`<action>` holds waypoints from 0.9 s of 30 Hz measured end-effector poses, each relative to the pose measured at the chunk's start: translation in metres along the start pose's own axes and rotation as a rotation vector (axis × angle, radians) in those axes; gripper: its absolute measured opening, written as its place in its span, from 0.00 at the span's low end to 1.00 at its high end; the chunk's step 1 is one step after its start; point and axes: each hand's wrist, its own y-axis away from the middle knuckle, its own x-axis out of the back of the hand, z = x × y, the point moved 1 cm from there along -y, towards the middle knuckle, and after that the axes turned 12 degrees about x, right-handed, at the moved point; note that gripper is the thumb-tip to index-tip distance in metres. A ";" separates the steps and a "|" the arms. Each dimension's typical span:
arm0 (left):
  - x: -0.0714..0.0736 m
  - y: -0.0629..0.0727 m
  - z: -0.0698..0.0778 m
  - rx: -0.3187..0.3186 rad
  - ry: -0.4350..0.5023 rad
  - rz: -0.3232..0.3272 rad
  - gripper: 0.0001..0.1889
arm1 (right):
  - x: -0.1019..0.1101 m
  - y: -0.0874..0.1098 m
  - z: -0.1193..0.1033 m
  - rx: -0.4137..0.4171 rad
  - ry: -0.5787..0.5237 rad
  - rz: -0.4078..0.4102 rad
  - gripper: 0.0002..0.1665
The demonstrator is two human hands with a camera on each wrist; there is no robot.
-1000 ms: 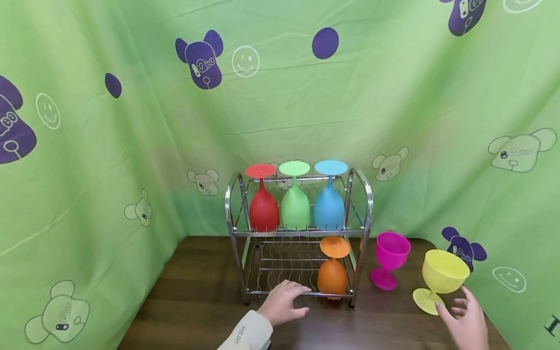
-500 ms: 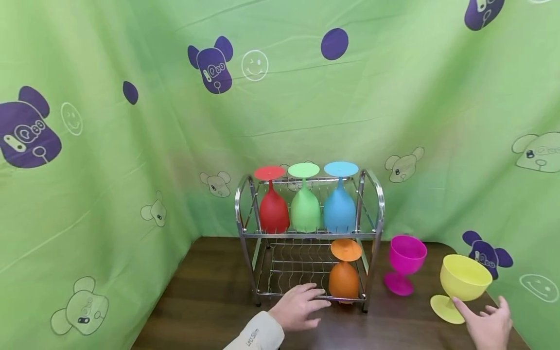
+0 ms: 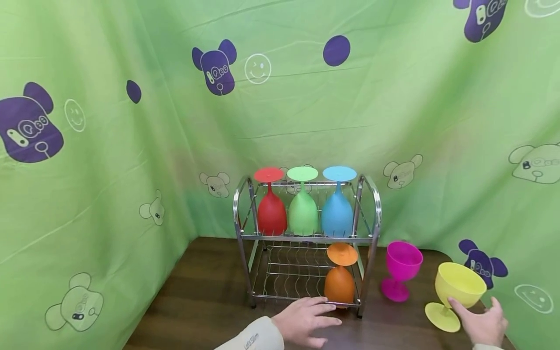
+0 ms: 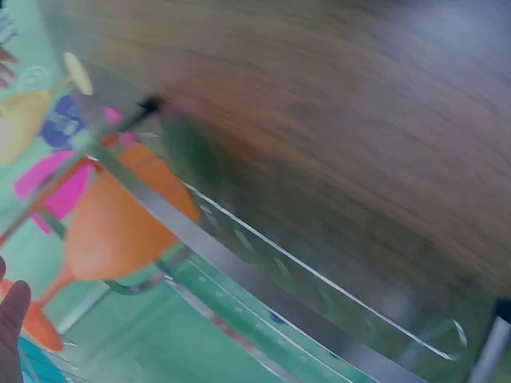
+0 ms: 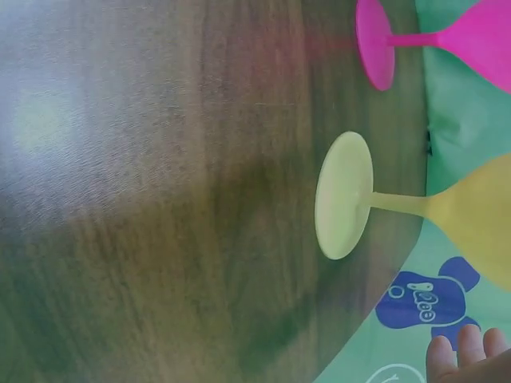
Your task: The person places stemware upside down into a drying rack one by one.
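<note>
A yellow goblet (image 3: 461,284) stands upright at the table's right side; its foot and stem show in the right wrist view. My right hand (image 3: 483,325) is beside its bowl, thumb overlapping the bowl's front and fingers spread to the right. In the right wrist view those fingers (image 5: 471,351) look apart from the bowl. My left hand (image 3: 306,323) lies with extended fingers before the metal rack (image 3: 306,238), near an upside-down orange goblet (image 3: 340,284) on its lower tier. Whether it touches the front rail I cannot tell. A magenta goblet (image 3: 403,262) stands upright between rack and yellow goblet.
Upside down on the rack's upper tier are a red goblet (image 3: 272,214), a light green goblet (image 3: 303,214) and a blue goblet (image 3: 337,214). The rack stands on a dark wooden table (image 3: 175,301). Green patterned cloth (image 3: 280,121) hangs behind and at both sides.
My right hand has moved in closer to the yellow goblet, its thumb now before the bowl. My left hand has shifted slightly right along the rack's front. The head view has swung a little.
</note>
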 end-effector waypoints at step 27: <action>0.004 0.002 0.002 0.027 0.146 0.117 0.22 | -0.028 -0.010 0.003 -0.044 -0.093 0.056 0.63</action>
